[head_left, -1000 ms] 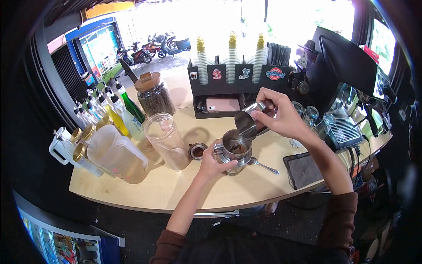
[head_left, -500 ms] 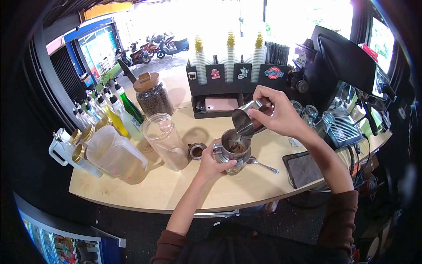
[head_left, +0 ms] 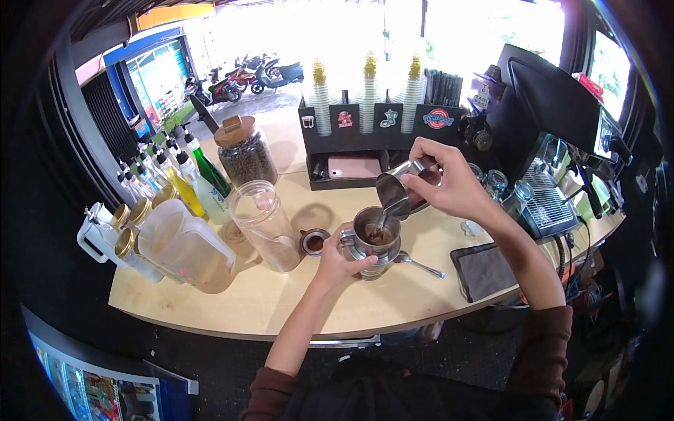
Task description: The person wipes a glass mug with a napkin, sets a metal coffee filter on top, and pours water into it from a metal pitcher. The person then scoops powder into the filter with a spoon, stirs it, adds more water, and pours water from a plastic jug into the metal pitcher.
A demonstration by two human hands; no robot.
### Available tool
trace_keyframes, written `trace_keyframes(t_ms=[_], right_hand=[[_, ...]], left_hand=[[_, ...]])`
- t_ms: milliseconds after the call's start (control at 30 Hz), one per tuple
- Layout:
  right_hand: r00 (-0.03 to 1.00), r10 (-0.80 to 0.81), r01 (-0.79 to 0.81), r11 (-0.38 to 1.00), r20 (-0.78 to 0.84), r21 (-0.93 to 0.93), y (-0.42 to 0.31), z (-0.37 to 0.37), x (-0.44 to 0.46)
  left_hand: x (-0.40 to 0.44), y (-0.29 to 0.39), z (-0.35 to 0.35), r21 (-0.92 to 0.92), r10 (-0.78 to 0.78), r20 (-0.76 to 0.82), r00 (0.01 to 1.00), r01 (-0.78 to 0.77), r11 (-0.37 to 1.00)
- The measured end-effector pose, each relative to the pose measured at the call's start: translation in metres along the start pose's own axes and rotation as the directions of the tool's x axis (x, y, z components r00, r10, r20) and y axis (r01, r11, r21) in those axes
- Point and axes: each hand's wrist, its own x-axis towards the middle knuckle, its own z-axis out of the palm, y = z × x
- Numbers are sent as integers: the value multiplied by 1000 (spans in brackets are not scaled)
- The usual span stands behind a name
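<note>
In my right hand [head_left: 446,181] is a steel pitcher [head_left: 393,194], tipped to the left so that a thin stream of water runs from its lip. The stream falls into a metal drip coffee filter [head_left: 366,223], which has dark coffee grounds and liquid inside. My left hand [head_left: 342,261] closes around the filter's handle and lower rim. Under the filter is a glass [head_left: 374,271], mostly hidden by the filter's plate and my fingers. A spoon [head_left: 421,265] lies just right of it. Left of my fingers sits a small round metal piece [head_left: 314,242] with brown coffee inside.
A tall clear canister [head_left: 265,224] and a plastic jug [head_left: 184,245] stand at left, near syrup bottles [head_left: 205,163] and a coffee-bean jar [head_left: 246,154]. Behind are a cup organizer [head_left: 379,130] and a phone [head_left: 354,167]. A dark cloth [head_left: 484,270] lies right, before the espresso machine [head_left: 551,196].
The pitcher has shifted slightly right and down and still pours. More liquid shows over the grounds in the filter. My left hand keeps its hold.
</note>
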Motion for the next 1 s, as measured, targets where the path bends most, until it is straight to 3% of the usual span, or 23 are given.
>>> trace_keyframes(t_ms=[133,267,633,833,1000], right_hand=[[999,-50,50,995,3,-89,6,-3,1],[1000,-15,15,999,-3,-48,3,-3,2],[991,-134,134,979,8,-156,0,-1,9],[999,-39,39,998,17,-44,-8,-2,6],[998,-63,61,987,-9,-146,-1,-7,3]], left_hand=[[0,0,-2,33,-11,37,999,10,999],[0,4,1,-4,-7,11,1000,7,1000],[0,3,2,9,23,-2,1000,-23,1000],[-1,5,3,-11,-13,-7,1000,13,1000],[-1,4,2,17,20,-13,1000,-20,1000]])
